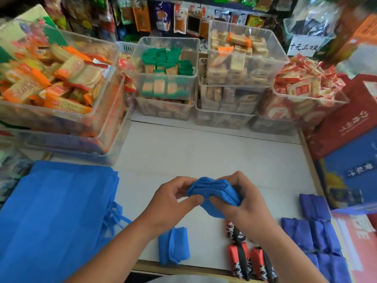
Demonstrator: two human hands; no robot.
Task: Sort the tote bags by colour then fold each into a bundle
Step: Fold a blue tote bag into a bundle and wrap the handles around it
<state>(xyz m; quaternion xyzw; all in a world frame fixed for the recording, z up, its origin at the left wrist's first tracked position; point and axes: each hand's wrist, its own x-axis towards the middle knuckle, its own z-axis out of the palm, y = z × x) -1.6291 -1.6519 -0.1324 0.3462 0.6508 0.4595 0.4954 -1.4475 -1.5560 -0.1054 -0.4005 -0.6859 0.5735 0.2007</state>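
Note:
Both hands hold a light blue tote bag (212, 194), rolled into a thick wad, above the white tabletop (204, 152). My left hand (173, 203) pinches its left end with thumb and fingers. My right hand (242, 199) grips its right side, thumb on the front. A finished light blue bundle (173, 245) lies near the front edge. A stack of flat light blue bags (53, 213) covers the left. Several dark blue bundles (314, 227) sit in rows at the right. Red, black and white patterned bundles (244, 256) lie beneath my right forearm.
Clear plastic bins of packaged snacks (167, 78) line the back and left of the table. Red and blue gift boxes (350, 139) stand at the right edge. Hanging snack packets fill the wall behind. A handwritten price sign (305, 45) stands at the back right.

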